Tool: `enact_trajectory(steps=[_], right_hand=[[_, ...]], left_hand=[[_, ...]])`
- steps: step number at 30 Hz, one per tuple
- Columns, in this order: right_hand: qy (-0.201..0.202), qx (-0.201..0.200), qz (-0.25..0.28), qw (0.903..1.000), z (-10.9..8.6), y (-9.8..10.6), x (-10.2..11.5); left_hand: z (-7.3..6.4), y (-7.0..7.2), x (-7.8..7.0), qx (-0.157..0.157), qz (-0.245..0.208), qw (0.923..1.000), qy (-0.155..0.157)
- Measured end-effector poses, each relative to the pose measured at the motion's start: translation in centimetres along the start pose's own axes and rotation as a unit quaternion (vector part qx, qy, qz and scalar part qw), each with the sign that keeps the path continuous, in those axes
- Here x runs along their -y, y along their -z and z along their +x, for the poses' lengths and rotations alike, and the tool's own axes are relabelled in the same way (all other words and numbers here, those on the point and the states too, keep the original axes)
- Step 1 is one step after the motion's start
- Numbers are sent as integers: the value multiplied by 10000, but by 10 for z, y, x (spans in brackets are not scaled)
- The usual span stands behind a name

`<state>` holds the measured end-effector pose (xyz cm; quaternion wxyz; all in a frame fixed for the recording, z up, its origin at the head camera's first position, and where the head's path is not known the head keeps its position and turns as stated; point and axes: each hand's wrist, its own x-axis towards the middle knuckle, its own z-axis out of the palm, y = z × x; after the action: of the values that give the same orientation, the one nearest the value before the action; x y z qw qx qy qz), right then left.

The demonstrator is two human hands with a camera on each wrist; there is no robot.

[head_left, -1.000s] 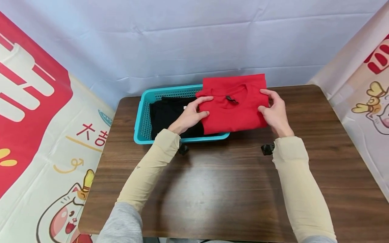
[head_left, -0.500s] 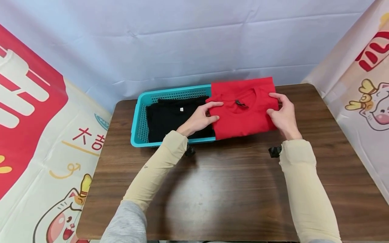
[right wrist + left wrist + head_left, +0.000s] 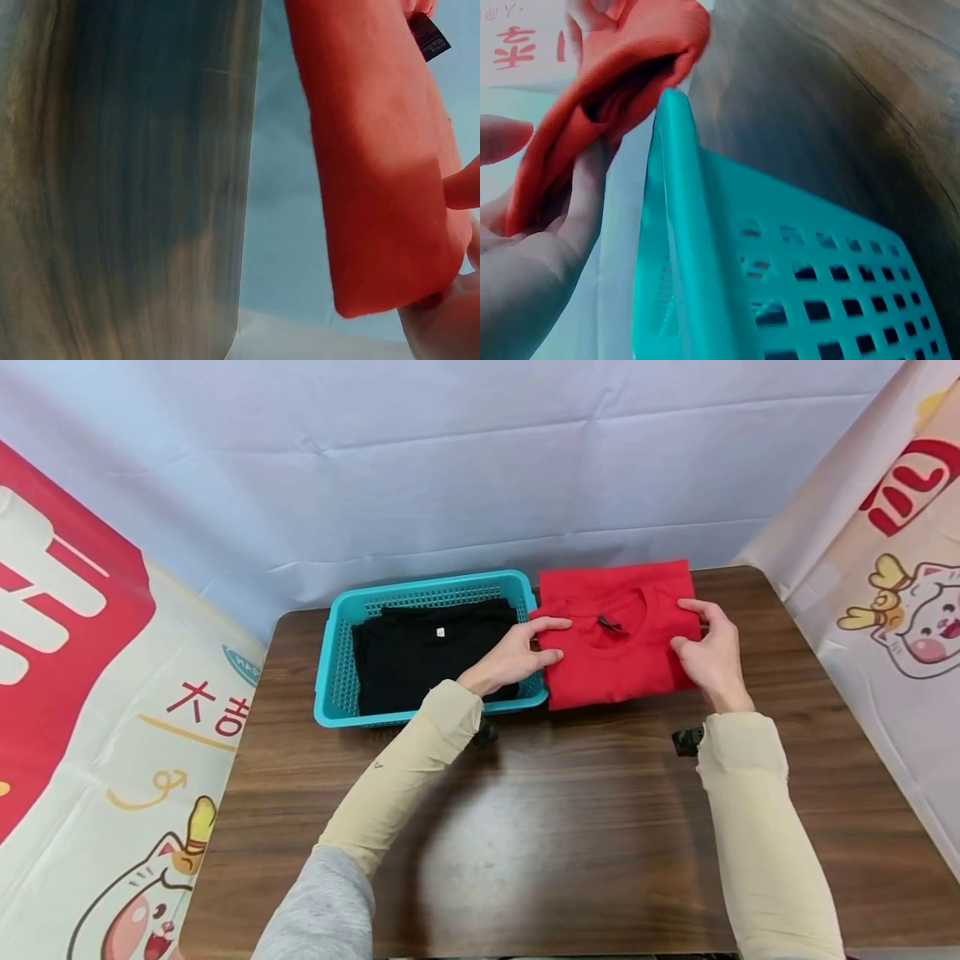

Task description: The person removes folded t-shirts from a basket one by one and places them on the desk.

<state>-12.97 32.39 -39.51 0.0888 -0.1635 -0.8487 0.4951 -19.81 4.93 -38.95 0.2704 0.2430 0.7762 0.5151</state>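
Observation:
A folded red T-shirt (image 3: pixel 618 660) with a round collar and a dark neck label is held just right of the blue-green basket (image 3: pixel 324 677). My left hand (image 3: pixel 517 656) grips its left edge near the basket's right end. At the opposite edge, my right hand (image 3: pixel 711 652) pinches the folded layers between thumb and fingers. The left wrist view shows the shirt's folded end (image 3: pixel 641 52) raised by the basket rim, some fingers under the cloth. In the right wrist view the folded shirt (image 3: pixel 382 172) stands clear of the tabletop. A folded black garment (image 3: pixel 420 660) lies inside the basket.
The brown wooden table (image 3: pixel 600 843) extends in front of the basket and to the right. A pale cloth backdrop (image 3: pixel 450 460) hangs along its back edge. Printed cartoon sheets flank both sides.
Both hands have carried the red T-shirt rightward, from overlapping the basket to beside it. More of the black garment and the basket's right end now show. The head view has shifted slightly.

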Motion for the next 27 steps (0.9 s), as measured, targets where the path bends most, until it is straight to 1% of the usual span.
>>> enact_trajectory(steps=[2,4,6,11,17,20,27], right_hand=[[-24,-39,-53,10000,0,1,-3],[-21,-78,-106,9999,0,2,-6],[-35,-84,-169,9998,1,2,-9],[-66,-10,-242,9997,2,3,-16],[-79,26,-303,9995,2,2,-24],[-66,6,-357,9993,3,0,-27],[-24,46,-423,9991,4,-4,-33]], left_hand=[[2,-3,-2,140,-83,9998,123],[4,-5,-2,284,-258,9990,220],[6,-8,-3,369,-410,9979,330],[10,-14,-1,433,-797,9942,579],[13,-20,0,563,-1287,9865,843],[15,-23,0,559,-1520,9824,933],[18,-28,-5,421,-1998,9720,1160]])
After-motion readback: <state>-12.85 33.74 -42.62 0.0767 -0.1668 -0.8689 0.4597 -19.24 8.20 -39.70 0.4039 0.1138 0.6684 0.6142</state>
